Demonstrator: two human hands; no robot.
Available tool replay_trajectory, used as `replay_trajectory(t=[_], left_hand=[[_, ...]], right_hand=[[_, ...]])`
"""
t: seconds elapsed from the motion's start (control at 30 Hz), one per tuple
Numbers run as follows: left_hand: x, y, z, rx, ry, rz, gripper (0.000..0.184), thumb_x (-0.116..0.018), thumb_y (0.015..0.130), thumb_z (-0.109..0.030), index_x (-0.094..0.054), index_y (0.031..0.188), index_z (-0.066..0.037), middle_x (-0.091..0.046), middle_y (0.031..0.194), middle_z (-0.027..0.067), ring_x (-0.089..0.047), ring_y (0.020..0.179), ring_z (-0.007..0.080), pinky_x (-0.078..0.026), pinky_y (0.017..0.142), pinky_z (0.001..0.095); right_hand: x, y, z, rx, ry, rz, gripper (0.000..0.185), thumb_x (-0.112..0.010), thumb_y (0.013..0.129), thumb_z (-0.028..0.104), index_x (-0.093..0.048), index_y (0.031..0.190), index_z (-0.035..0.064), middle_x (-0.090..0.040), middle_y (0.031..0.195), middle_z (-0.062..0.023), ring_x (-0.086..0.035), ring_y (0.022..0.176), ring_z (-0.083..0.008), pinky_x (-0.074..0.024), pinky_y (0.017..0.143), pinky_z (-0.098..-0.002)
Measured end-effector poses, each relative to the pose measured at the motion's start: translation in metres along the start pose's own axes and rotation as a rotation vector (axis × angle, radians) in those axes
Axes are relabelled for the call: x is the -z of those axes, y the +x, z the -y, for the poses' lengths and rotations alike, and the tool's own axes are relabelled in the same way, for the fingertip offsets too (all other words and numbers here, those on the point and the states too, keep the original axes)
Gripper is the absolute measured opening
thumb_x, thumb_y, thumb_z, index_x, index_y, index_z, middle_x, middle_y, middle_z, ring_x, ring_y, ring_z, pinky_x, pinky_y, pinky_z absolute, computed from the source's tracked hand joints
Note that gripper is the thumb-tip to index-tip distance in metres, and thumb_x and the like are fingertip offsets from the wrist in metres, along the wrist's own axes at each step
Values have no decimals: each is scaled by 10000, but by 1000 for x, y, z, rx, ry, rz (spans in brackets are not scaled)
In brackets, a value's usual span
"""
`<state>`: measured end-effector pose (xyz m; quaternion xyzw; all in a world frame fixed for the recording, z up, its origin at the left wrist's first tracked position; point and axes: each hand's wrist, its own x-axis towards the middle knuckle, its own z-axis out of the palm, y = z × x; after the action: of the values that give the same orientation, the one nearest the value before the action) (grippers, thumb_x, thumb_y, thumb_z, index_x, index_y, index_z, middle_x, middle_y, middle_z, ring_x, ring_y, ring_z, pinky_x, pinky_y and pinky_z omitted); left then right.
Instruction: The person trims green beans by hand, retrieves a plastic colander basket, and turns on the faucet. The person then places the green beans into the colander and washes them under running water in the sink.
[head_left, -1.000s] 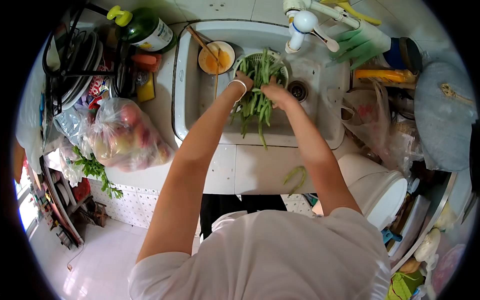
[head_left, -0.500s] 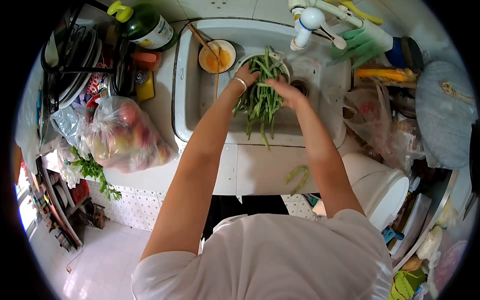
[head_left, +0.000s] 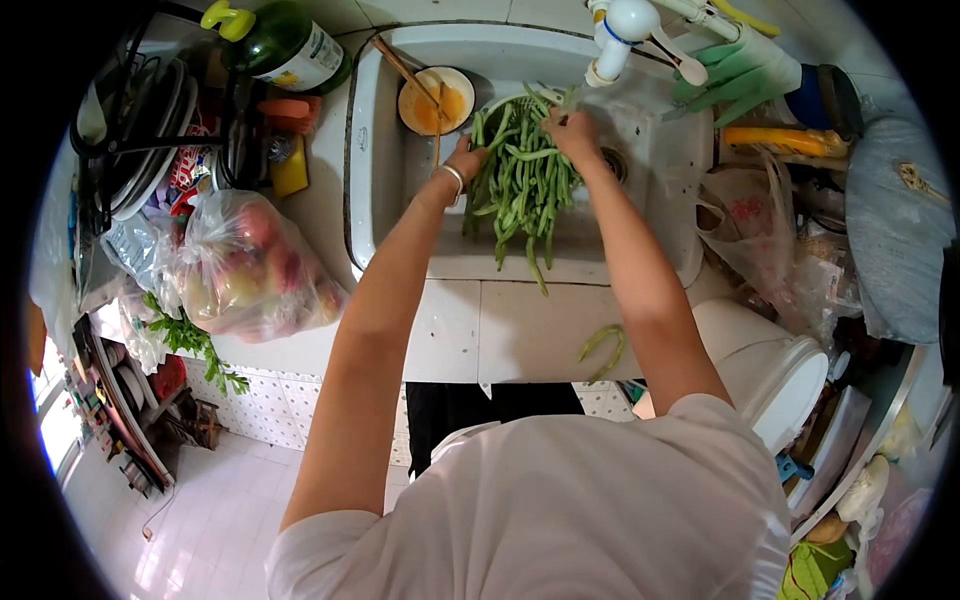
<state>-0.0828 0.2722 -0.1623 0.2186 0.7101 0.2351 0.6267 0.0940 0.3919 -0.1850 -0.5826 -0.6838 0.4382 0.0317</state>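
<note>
A heap of green beans (head_left: 525, 190) fills a pale basket (head_left: 500, 103) in the white sink (head_left: 430, 258), and several beans hang over its near side. My left hand (head_left: 467, 160), with a bracelet at the wrist, grips beans at the left of the heap; its fingertips are partly hidden among them. At the upper right of the heap, the fingers of my right hand (head_left: 572, 130) are curled on beans. A bowl with orange liquid (head_left: 452, 100) stands in the sink's far left corner, with chopsticks (head_left: 398, 62) across it.
The faucet (head_left: 610, 65) overhangs the sink's back right. Two loose beans (head_left: 603, 350) lie on the front counter. A bag of fruit (head_left: 255, 265) and a green pump bottle (head_left: 290, 50) stand left. To the right are a white bucket (head_left: 765, 365) and green gloves (head_left: 730, 85).
My hands have moved apart, the left one toward the left edge of the heap and the right one farther back. The beans have spread wider. The view has shifted slightly.
</note>
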Motion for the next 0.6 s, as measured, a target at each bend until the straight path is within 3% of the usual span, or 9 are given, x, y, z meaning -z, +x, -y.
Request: replay_trajectory(t=[0.13,0.23,0.3,0.33,0.37,0.43,0.5,0.53,0.6], left_hand=[[0,40,17,-83,334,6,599,-395,916,-305,-113,1425,-163,-353,1366,189,-399,1206,359,-348,973,439],[-4,41,6,-178,519,-98,524,-402,913,-306,-257,1383,-125,-345,1365,208,-403,1200,380,-370,965,458],[-4,46,-15,-343,1147,85,419,-455,882,-287,-438,1238,-68,-398,1315,229,-449,1170,352,-410,930,438],[-5,64,-11,-507,1468,122,376,-490,857,-272,-537,1145,-35,-445,1274,240,-484,1144,337,-437,903,421],[-9,71,-22,-509,1469,126,376,-490,857,-272,-537,1145,-35,-445,1274,240,-484,1144,337,-437,903,421],[-25,78,-42,-36,711,-137,383,-523,830,-249,-545,1147,-35,-537,1176,219,-543,1061,348,-461,868,400],[-30,76,-63,-104,700,-196,368,-524,823,-245,-568,1118,-29,-567,1132,203,-557,1032,356,-466,855,396],[-35,75,-66,-159,684,-253,355,-524,817,-241,-592,1089,-23,-598,1088,188,-571,1003,364,-471,843,392],[-44,90,-59,-137,309,-287,285,-515,833,-179,-620,1060,-45,-618,1078,142,-583,1002,304,-465,830,369]], right_hand=[[12,-23,23,-26,-193,-36,374,-499,882,255,-557,1164,17,-602,1082,-129,-598,916,-258,-454,772,-372],[9,-32,25,100,-49,-45,438,-493,877,224,-453,1268,29,-606,1013,-131,-603,781,-230,-456,699,-395],[21,-49,48,-303,218,196,593,-507,869,245,-269,1374,45,-592,962,-145,-569,780,-222,-459,726,-389],[17,-45,44,-310,221,197,593,-507,869,245,-269,1374,45,-592,962,-145,-569,780,-222,-459,726,-389],[14,-34,39,-311,161,202,631,-497,879,250,-197,1391,36,-591,999,-175,-580,831,-235,-466,729,-381],[12,-29,27,-323,107,201,672,-486,889,256,-125,1408,27,-591,1037,-205,-590,883,-249,-474,731,-372],[17,-29,22,-99,151,135,718,-520,869,250,-104,1411,27,-547,1067,-148,-530,889,-180,-457,792,-308],[19,-40,21,-131,335,98,712,-540,868,257,-137,1407,24,-531,1102,-124,-532,898,-152,-458,782,-286],[36,-71,15,-119,366,60,661,-560,859,253,-221,1375,17,-541,1091,-108,-533,915,-149,-456,789,-278]])
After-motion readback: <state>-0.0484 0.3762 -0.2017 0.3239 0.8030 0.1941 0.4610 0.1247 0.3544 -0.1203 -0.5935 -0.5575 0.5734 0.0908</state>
